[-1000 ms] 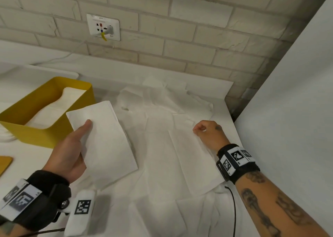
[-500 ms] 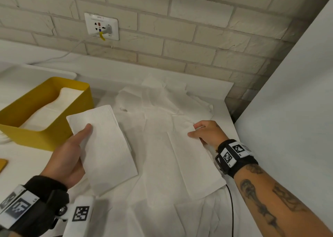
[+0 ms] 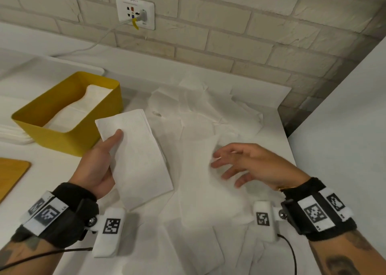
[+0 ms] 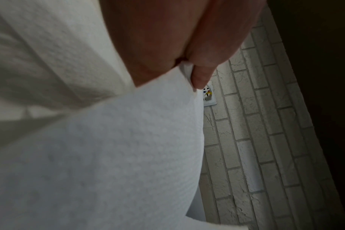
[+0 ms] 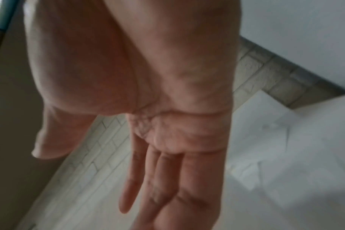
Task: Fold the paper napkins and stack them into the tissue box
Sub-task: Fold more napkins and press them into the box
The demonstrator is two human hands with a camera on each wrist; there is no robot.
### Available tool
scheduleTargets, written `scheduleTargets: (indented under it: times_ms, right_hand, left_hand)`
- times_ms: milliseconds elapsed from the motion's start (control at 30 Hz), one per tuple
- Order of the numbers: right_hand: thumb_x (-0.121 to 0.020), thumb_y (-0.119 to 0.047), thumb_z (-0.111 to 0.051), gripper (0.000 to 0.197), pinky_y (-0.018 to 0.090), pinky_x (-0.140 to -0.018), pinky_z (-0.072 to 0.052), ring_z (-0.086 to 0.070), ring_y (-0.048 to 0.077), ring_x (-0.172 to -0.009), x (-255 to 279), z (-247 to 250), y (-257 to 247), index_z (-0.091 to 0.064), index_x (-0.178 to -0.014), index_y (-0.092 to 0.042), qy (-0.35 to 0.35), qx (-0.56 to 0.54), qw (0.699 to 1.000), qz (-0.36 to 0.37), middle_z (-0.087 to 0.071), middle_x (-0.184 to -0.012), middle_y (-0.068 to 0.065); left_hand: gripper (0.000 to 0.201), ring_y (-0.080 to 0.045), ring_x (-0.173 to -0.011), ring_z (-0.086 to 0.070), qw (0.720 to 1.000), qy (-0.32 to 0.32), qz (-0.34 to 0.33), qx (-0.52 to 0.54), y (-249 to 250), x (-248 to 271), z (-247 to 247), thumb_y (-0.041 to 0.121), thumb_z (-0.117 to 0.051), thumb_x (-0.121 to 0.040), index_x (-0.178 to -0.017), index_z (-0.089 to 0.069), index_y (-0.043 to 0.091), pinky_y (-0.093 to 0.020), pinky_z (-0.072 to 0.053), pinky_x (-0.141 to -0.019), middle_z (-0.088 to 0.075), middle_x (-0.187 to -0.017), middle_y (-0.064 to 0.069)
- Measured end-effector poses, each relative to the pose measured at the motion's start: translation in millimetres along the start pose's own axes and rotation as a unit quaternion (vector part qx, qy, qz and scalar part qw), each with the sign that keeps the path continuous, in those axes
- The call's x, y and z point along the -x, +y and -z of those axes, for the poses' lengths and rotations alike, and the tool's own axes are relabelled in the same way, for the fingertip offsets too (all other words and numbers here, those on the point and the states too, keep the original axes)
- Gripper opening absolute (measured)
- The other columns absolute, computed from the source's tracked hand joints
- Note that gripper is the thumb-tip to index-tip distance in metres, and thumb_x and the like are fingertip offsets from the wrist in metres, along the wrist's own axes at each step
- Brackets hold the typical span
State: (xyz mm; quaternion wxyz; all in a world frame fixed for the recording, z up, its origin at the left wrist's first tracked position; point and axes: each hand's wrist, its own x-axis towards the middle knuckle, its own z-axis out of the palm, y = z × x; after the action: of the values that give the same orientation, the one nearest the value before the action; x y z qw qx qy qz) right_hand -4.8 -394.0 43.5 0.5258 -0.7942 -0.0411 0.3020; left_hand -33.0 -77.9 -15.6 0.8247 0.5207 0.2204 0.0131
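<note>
Our left hand (image 3: 95, 168) still grips the folded napkin (image 3: 137, 153), thumb on top, holding it just right of the yellow tissue box (image 3: 62, 132), closer to it than a second ago. Our right hand (image 3: 248, 166) has let go of the napkin it pinched earlier; now it hovers with fingers spread and relaxed, farther right of the box, over the loose napkins (image 3: 200, 182) spread across the worktop (image 3: 41, 178). Folded napkins already lie inside the box.
</note>
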Motion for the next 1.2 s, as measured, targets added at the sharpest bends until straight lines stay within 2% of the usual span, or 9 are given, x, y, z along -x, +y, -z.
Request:
scheduleTargets:
  times_ms: [67, 233, 333, 500, 600, 767, 933, 1033, 1200]
  right_hand:
    - [-0.089, -0.057, -0.054, 0.051, 0.030, -0.064, -0.057, -0.076, 0.025, -0.093, -1.9, -13.1, 3.5, -0.066, -0.123, -0.021, -0.034, 0.011, 0.999, -0.017, -0.074, -0.117, 0.000]
    - [-0.103, -0.035, -0.054, 0.021, 0.034, -0.061, -0.060, -0.077, 0.023, -0.079, -13.9, -3.1, 33.2, -0.064, -0.112, -0.019, 0.108, 0.091, 0.988, -0.068, -0.070, -0.115, 0.005]
    - [-0.098, -0.027, -0.063, 0.016, 0.029, -0.056, -0.057, -0.076, 0.022, -0.075, -19.2, 2.0, 41.3, -0.067, -0.108, -0.015, 0.126, 0.085, 0.985, -0.075, -0.073, -0.108, 0.005]
    - [-0.084, -0.045, -0.078, 0.032, 0.023, -0.059, -0.049, -0.067, 0.010, -0.063, -47.1, -18.5, 35.9, -0.071, -0.098, -0.018, 0.150, 0.135, 0.977, -0.074, -0.076, -0.088, 0.000]
    - [-0.077, -0.038, -0.085, 0.041, 0.026, -0.068, -0.050, -0.065, 0.015, -0.080, -64.4, -30.1, 38.8, -0.068, -0.102, -0.012, 0.162, 0.134, 0.975, -0.074, -0.071, -0.092, 0.002]
    - [-0.087, -0.027, -0.077, 0.027, 0.023, -0.064, -0.038, -0.048, 0.010, -0.065, -50.2, -29.6, 9.0, -0.055, -0.074, -0.016, 0.194, 0.105, 0.975, 0.037, -0.053, -0.069, -0.004]
    - [-0.082, -0.025, -0.079, 0.031, 0.046, -0.082, -0.057, -0.070, 0.036, -0.086, -22.9, -36.8, -56.9, -0.065, -0.108, -0.014, 0.086, -0.067, 0.972, 0.207, -0.076, -0.102, 0.018]
    - [-0.075, -0.021, -0.077, 0.041, 0.035, -0.072, -0.061, -0.073, 0.027, -0.084, -18.6, -51.9, -85.6, -0.066, -0.115, -0.023, -0.004, -0.201, 0.935, 0.291, -0.076, -0.098, 0.016]
    - [-0.083, -0.008, -0.070, 0.039, 0.034, -0.076, -0.060, -0.074, 0.025, -0.088, -55.2, -92.1, -71.0, -0.063, -0.119, -0.021, 0.050, -0.245, 0.943, 0.220, -0.078, -0.099, 0.011]
  left_hand:
    - [0.038, -0.019, -0.102, -0.075, 1.000, 0.000, -0.002, 0.000, -0.3, -0.3, 0.1, 0.032, -0.059, -0.101, -0.138, -0.059, 0.021, -0.039, -0.055, -0.079, -0.076, -0.119, -0.002]
    - [0.032, -0.018, -0.097, -0.076, 1.000, 0.005, -0.009, 0.005, 2.2, 2.2, 5.9, 0.030, -0.059, -0.101, -0.132, -0.061, 0.023, -0.039, -0.056, -0.078, -0.077, -0.115, -0.001]
    - [0.032, -0.018, -0.096, -0.077, 1.000, 0.006, -0.005, 0.009, 0.8, 1.9, 6.6, 0.030, -0.059, -0.101, -0.132, -0.061, 0.022, -0.039, -0.056, -0.076, -0.078, -0.114, -0.001]
    - [0.038, -0.020, -0.099, -0.076, 1.000, -0.010, 0.010, 0.009, -3.6, 1.3, 0.3, 0.033, -0.060, -0.101, -0.136, -0.061, 0.020, -0.040, -0.056, -0.079, -0.077, -0.116, -0.003]
    - [0.031, -0.020, -0.097, -0.076, 1.000, -0.025, 0.011, 0.013, -2.5, 4.1, -4.3, 0.033, -0.058, -0.101, -0.130, -0.063, 0.021, -0.041, -0.055, -0.078, -0.078, -0.112, -0.002]
    - [0.021, -0.023, -0.095, -0.077, 0.999, -0.032, 0.016, 0.024, 2.4, 9.2, -7.3, 0.030, -0.056, -0.103, -0.119, -0.066, 0.023, -0.044, -0.056, -0.080, -0.079, -0.105, -0.003]
    - [0.022, -0.027, -0.100, -0.076, 0.998, -0.052, 0.030, 0.033, 6.6, 7.0, -12.3, 0.031, -0.056, -0.103, -0.120, -0.066, 0.021, -0.051, -0.054, -0.096, -0.079, -0.109, -0.007]
    - [0.031, -0.029, -0.110, -0.072, 0.995, -0.081, 0.049, 0.040, 6.4, 2.1, -15.1, 0.032, -0.052, -0.105, -0.129, -0.064, 0.017, -0.049, -0.054, -0.100, -0.076, -0.119, -0.009]
    - [0.045, -0.031, -0.122, -0.066, 0.989, -0.127, 0.057, 0.051, 4.0, 0.8, -21.3, 0.039, -0.038, -0.110, -0.138, -0.060, 0.013, -0.046, -0.050, -0.105, -0.069, -0.131, -0.014]
